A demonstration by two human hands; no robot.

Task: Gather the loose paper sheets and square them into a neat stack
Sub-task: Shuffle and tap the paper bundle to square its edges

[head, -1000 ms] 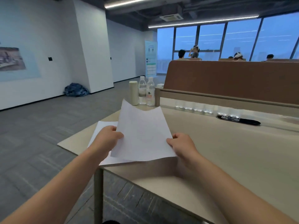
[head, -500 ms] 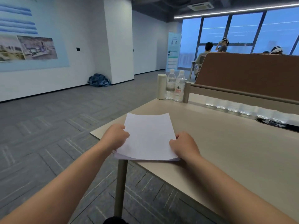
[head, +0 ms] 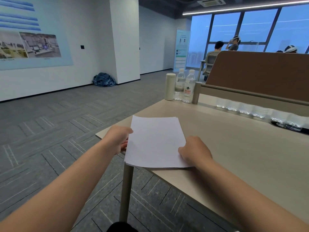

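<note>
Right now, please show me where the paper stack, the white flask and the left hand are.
paper stack (head: 154, 141): head view, middle of the top sheet.
white flask (head: 169, 87): head view, middle of its body.
left hand (head: 117, 139): head view, back of the hand.

The room is evenly and rather dimly lit, with a cool blue cast. Daylight comes through the tall windows (head: 260, 30) at the far right, which glow hazy blue, and a ceiling light strip (head: 240, 8) shines bright white above them. The beige table (head: 242, 148) takes soft light with a faint sheen; shadows under the white paper (head: 155, 141) and the arms are weak and blurred. The wide lens bends straight lines near the edges, so the wall poster (head: 31, 46) leans. The whole picture is slightly soft, and the distant people (head: 225, 47) are smeared, without fine detail.
</note>
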